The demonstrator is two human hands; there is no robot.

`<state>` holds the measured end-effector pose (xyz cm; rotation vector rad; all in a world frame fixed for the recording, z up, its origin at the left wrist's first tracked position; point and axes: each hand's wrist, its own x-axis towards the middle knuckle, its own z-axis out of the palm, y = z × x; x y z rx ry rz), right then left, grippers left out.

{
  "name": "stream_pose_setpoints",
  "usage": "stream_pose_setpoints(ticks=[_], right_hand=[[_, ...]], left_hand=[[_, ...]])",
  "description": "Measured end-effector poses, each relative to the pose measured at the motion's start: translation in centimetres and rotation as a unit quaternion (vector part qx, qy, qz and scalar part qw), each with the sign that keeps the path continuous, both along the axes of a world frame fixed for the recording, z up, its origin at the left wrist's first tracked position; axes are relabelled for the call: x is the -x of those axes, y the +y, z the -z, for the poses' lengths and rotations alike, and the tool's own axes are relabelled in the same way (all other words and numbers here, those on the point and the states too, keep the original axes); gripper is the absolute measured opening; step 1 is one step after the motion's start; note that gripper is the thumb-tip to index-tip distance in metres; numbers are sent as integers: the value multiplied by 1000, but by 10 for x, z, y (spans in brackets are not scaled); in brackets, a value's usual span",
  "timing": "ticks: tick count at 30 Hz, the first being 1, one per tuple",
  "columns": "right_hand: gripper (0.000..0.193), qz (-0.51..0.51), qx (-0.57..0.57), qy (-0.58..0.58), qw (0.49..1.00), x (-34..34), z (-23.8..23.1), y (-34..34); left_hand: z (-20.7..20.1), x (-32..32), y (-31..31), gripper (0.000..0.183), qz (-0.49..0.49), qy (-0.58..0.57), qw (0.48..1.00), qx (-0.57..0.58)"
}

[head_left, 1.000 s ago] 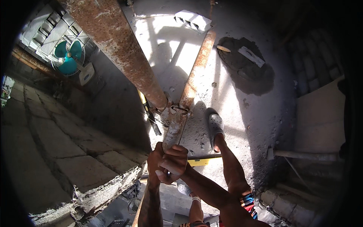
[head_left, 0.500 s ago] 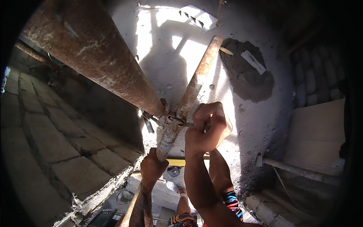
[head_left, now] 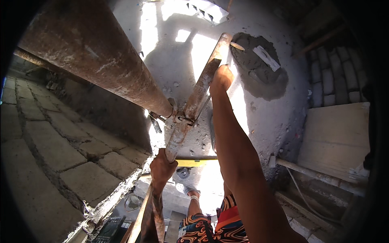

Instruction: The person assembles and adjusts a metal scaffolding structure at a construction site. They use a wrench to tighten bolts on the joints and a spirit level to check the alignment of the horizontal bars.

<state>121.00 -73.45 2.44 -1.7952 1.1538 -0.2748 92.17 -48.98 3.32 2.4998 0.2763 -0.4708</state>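
A short rusty scaffold tube (head_left: 202, 87) slants across the middle, joined by a scaffold clamp (head_left: 183, 118) to the foot of a thick rusty post (head_left: 121, 65). My left hand (head_left: 163, 165) is closed around the tube's near end. Farther along, my right hand (head_left: 222, 77) is closed at the tube's right side on a wrench (head_left: 204, 108), a thin metal bar running back to the clamp. My fingers hide its far end, and its jaw at the clamp is hard to make out.
A block wall (head_left: 77, 146) rises on the left. Wet mortar (head_left: 259, 83) with a pale strip (head_left: 266, 58) lies on the floor ahead. A yellow level (head_left: 196, 163) is below the tube. On the right are a board (head_left: 334, 137) and a pole (head_left: 316, 172).
My right hand has swung away from me, from beside the clamp to farther up the tube, turning the wrench from crosswise to nearly along it. My left hand keeps its grip.
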Motion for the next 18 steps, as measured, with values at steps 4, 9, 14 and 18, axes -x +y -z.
stream_pose_setpoints(ticks=[4, 9, 14, 18], right_hand=[[43, -50, 192, -114, 973, 0, 32, 4], [47, 107, -284, -133, 944, 3, 26, -2], [47, 92, -244, -64, 963, 23, -8, -21], [34, -16, -186, -301, 935, 109, -29, -22]], left_hand=[[0, 1, 0, 44, 3, -2, 1000, -27], [-1, -2, -2, 52, 1, -38, 999, -34], [4, 0, 1, 51, 9, -37, 999, -16], [5, 0, 3, 53, 6, -45, 999, -7]])
